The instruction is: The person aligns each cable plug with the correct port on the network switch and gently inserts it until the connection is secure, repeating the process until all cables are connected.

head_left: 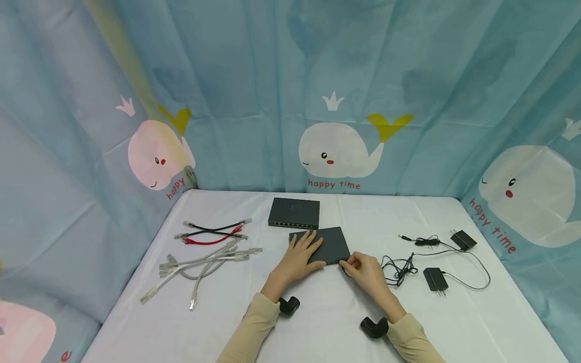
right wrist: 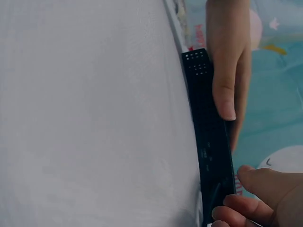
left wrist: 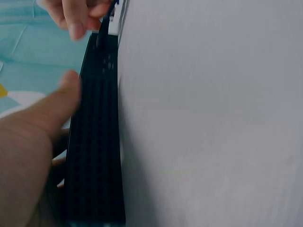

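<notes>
My left hand [head_left: 297,258] lies with spread fingers on top of a black network switch [head_left: 333,244], its thumb along the near edge. At that switch's near right corner my right hand [head_left: 366,272] pinches the plug end of a thin black power cable [head_left: 346,273]. In the left wrist view the plug [left wrist: 101,41] stands at the end of the switch's vented side [left wrist: 97,142], with the right fingertips [left wrist: 76,31] close by it. The right wrist view has the right thumb and curled fingers around that same corner, partly hiding the plug.
Behind stands a second black switch [head_left: 294,214] with a row of ports facing forward. At left lie black patch cables [head_left: 213,230], a red one [head_left: 209,243] and several grey ones [head_left: 204,267]. Two power adapters, one farther back [head_left: 463,240] and one nearer [head_left: 436,279], lie at right with tangled cords [head_left: 400,272].
</notes>
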Available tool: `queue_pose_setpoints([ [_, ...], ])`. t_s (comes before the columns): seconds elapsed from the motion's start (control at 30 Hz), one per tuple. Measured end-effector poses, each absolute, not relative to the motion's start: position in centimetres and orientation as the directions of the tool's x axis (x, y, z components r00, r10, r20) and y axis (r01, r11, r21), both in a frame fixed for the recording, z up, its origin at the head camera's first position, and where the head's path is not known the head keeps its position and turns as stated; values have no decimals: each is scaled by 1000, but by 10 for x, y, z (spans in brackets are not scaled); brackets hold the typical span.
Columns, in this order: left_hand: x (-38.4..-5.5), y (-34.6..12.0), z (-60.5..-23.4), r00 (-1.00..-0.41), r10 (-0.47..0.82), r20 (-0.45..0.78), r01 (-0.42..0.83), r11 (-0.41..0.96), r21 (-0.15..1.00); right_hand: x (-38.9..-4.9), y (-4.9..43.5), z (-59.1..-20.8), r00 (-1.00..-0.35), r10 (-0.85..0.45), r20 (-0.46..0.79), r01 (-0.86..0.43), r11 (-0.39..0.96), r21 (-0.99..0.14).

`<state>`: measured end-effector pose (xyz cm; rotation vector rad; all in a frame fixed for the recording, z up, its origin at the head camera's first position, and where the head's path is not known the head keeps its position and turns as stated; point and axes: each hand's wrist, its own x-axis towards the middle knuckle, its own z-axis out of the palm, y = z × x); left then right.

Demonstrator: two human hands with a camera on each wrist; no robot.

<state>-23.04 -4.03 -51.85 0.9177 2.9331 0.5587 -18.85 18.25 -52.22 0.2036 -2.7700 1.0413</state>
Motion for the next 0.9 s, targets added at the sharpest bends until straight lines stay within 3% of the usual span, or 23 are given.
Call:
queue_pose_setpoints([
  [0.2,-238,-51,-521,-863,500,75,487,782,389,-184,178,-507,-970,-27,240,-176,759,-627],
  [0.5,-244,-63,-524,-890,447,92,437,775,457,-166,160,-485,-985,-126,117,-167,852,-496],
  [0.9,-240,-61,-520,-904,395,165,427,797,428,-154,148,-491,-976,-206,68,-216,886,-411],
])
